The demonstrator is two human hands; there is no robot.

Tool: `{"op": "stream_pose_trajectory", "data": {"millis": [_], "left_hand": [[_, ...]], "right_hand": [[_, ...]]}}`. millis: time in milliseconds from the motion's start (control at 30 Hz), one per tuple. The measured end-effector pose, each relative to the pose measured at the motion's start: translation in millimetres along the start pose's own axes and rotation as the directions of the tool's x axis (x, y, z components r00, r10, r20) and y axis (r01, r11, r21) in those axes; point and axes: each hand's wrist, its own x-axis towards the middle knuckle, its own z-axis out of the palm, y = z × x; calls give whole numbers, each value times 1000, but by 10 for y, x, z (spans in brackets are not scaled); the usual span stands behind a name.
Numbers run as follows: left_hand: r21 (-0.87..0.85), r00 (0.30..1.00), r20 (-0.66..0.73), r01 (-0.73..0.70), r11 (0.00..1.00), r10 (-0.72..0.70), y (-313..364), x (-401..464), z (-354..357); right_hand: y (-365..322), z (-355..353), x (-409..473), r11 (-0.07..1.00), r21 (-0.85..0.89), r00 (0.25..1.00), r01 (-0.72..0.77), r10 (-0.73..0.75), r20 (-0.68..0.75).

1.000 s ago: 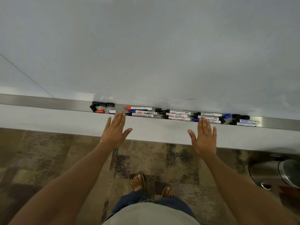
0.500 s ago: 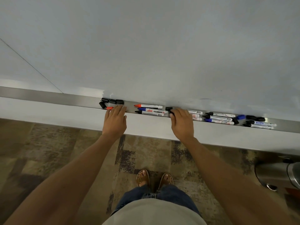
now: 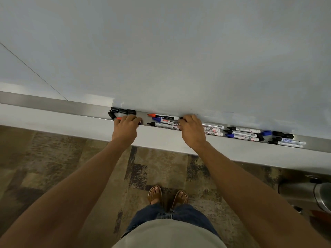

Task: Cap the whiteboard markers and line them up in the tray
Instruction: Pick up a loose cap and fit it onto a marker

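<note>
The steel marker tray (image 3: 78, 107) runs under the whiteboard. Three uncapped markers lie side by side in it: a red-tipped one (image 3: 162, 116), a blue-tipped one (image 3: 165, 120) and a black-tipped one (image 3: 162, 125). My right hand (image 3: 192, 130) covers their back ends, fingers curled over them. Whether it grips one is hidden. My left hand (image 3: 125, 127) rests curled over loose caps at the left. A red cap (image 3: 118, 118) and a blue cap (image 3: 140, 122) peek out from under it. Black caps (image 3: 123, 111) lie just behind its fingers.
More markers lie to the right of my right hand: a white-barrelled group (image 3: 214, 129), uncapped black and blue ones (image 3: 243, 134), a loose blue cap (image 3: 266, 133), black caps (image 3: 283, 135) and two further markers (image 3: 288, 142). A metal bin (image 3: 320, 196) stands on the carpet at right.
Both hands went from hovering flat below the tray to resting in it. In the last half second my right hand slid left onto the three markers' ends and my left fingers curled over the caps.
</note>
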Motion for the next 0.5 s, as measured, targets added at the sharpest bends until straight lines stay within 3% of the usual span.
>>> {"op": "stream_pose_trajectory", "data": {"millis": [233,500], "left_hand": [[-71,1000,7,11,997,-11,-7,69,-46],[-334,994,-107,-48,941,12,82,19,-155]], "right_hand": [[-1,-51,29,999,40,1000,-21,21,11],[-2,-61,-170,991,103,995,-90,94,-44]]}}
